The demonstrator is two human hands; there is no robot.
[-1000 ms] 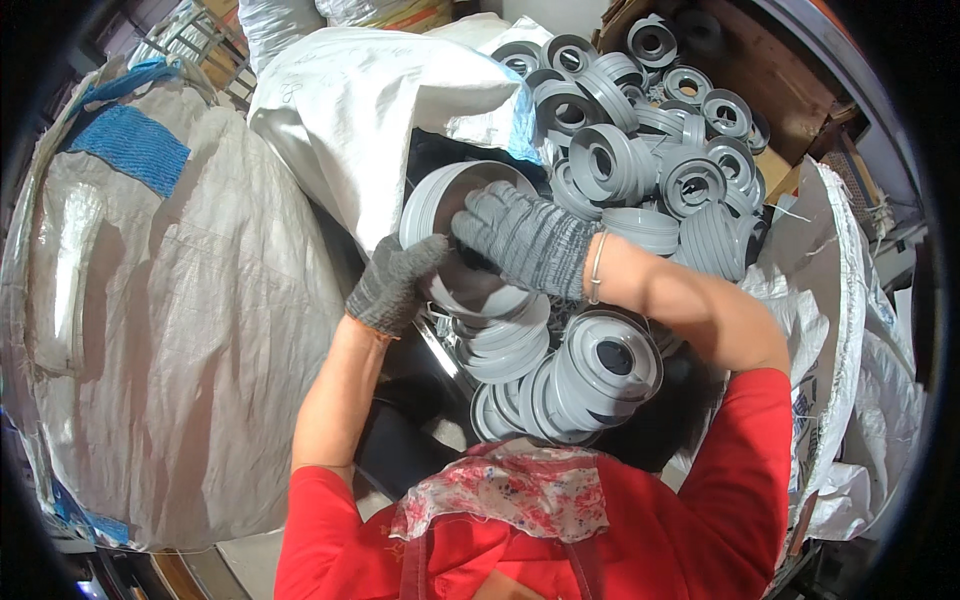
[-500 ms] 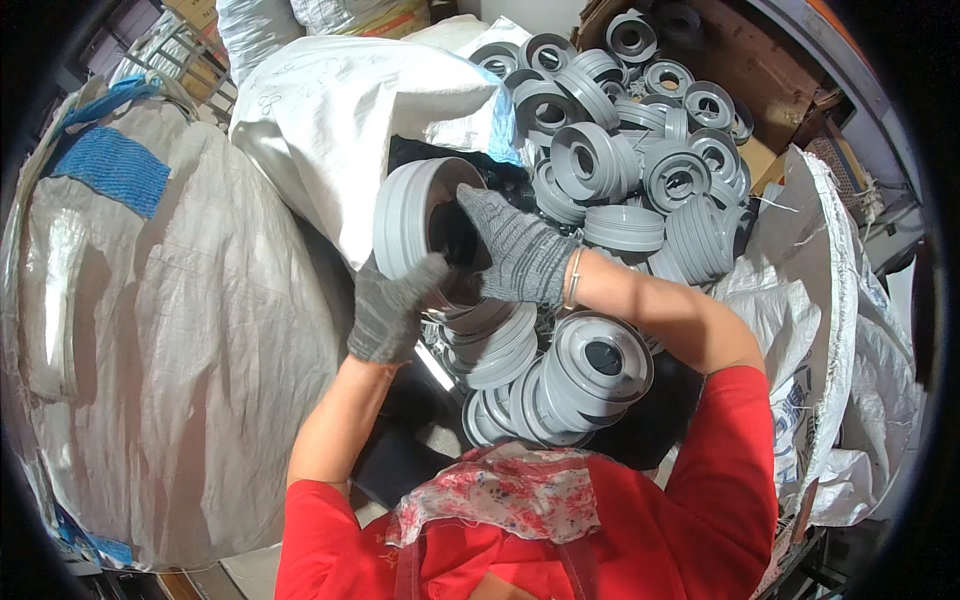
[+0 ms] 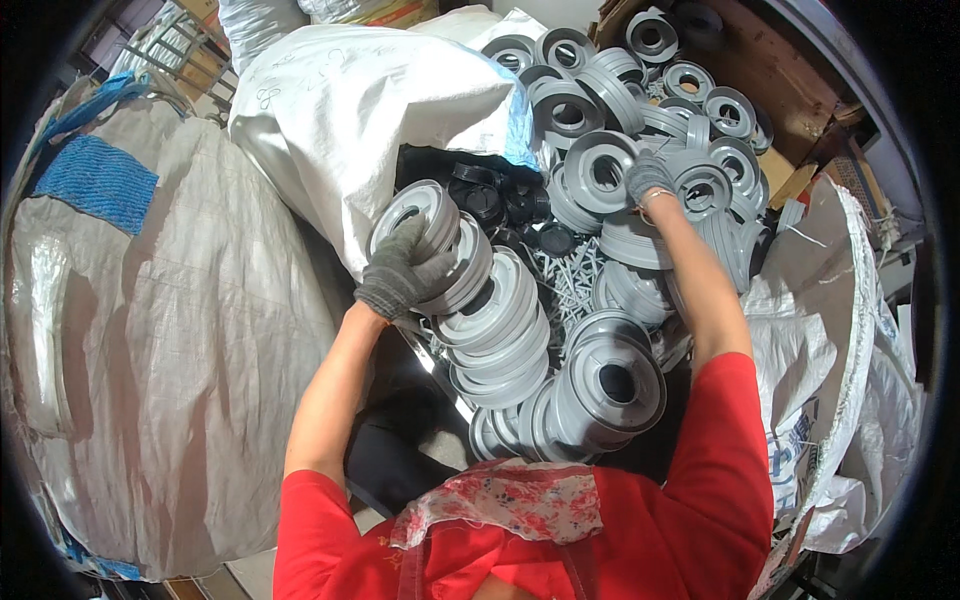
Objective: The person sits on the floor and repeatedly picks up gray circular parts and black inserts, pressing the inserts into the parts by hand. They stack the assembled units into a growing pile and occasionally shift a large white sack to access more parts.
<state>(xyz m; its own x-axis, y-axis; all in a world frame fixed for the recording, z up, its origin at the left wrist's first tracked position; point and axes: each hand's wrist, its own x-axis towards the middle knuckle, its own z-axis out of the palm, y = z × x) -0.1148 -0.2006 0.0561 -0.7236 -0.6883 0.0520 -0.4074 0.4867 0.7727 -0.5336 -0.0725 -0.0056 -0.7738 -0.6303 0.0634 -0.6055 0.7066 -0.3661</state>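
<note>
My left hand [image 3: 398, 275], in a grey knit glove, grips the rim of a grey plastic ring [image 3: 386, 232] at the top of a leaning row of similar rings [image 3: 500, 340]. Farther off to the right, my gloved right hand [image 3: 650, 180] is closed at the right edge of another grey plastic ring [image 3: 581, 172] in the big heap. Part of its fingers is hidden among the rings. Black round parts [image 3: 485, 205] lie between the hands, and small pale grey sticks [image 3: 572, 290] are scattered below them.
A white woven sack [image 3: 320, 120] drapes over the far left of the pile. Large pale sacks stand at the left [image 3: 190, 350] and right [image 3: 800, 310]. A brown panel [image 3: 770, 75] stands behind the heap. Another row of grey rings [image 3: 610, 380] rests near my body.
The large grey ring piece held up in both hands is now down on the leaning row, under my left hand. My right hand has let go and moved right to the heap.
</note>
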